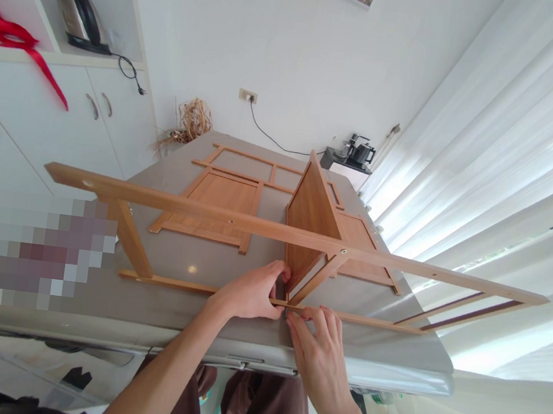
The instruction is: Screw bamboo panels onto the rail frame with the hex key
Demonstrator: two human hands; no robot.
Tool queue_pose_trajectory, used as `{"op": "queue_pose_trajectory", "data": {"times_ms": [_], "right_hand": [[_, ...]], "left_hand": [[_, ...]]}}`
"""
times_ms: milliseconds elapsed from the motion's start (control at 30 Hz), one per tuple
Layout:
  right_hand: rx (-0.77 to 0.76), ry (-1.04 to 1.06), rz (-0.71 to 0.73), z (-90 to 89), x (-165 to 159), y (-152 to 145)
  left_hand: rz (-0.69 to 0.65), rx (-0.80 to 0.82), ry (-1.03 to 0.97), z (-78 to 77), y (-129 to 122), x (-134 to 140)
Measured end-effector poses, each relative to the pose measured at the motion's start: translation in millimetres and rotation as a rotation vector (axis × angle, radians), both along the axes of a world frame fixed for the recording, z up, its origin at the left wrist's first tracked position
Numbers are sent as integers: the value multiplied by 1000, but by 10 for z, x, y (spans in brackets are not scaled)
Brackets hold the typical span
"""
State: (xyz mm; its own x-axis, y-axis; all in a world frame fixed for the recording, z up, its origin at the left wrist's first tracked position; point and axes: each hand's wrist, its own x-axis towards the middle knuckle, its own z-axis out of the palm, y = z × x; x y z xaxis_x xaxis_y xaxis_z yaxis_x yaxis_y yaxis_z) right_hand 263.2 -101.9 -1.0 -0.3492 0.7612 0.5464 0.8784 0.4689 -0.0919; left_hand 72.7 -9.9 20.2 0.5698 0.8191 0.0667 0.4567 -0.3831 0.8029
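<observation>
Fingers (285, 270) of the left hand (248, 292) are closed around the frame's lower rail, where it meets the standing panel; the thumb lies on the near side of the rail and the fingertips reach the panel's lower corner. On the right hand (320, 343) they are bent, thumb and forefinger brought together just beside the left thumb, against the near side of the same rail; whether they pinch something small is too hidden to tell.

The wooden frame (195, 212) stands on one long rail beside the table's near edge and parallel to it. Crosspieces join its two rails near the left end, at the middle and near the right end. From the middle one the panel (315, 201) stands upright, running back toward the far edge of the table (158, 307). A round metal fitting (343, 251) shows in the upper rail above that joint.

Beyond the frame, a left panel (221, 207) and a right panel (360, 241) lie flat, one each side of the standing one. A second frame (246, 156) lies flat near the far edge. Dried stalks (194, 119) show just past the far left corner.
</observation>
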Motion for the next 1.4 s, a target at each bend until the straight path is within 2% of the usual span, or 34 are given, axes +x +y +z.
{"op": "queue_pose_trajectory", "data": {"times_ms": [167,633,867,1133,1400], "right_hand": [[-4,22,4,-3,45,10],[-154,113,83,8,74,38],[-142,111,71,1,78,-50],[-109,75,39,-83,51,-11],[-99,45,24,-53,26,-4]], "left_hand": [[-3,8,0,-4,5,-2],[14,14,35,9,-4,19],[10,11,23,-14,4,16],[8,5,26,-14,6,6],[-12,0,8,-8,7,-8]]}}
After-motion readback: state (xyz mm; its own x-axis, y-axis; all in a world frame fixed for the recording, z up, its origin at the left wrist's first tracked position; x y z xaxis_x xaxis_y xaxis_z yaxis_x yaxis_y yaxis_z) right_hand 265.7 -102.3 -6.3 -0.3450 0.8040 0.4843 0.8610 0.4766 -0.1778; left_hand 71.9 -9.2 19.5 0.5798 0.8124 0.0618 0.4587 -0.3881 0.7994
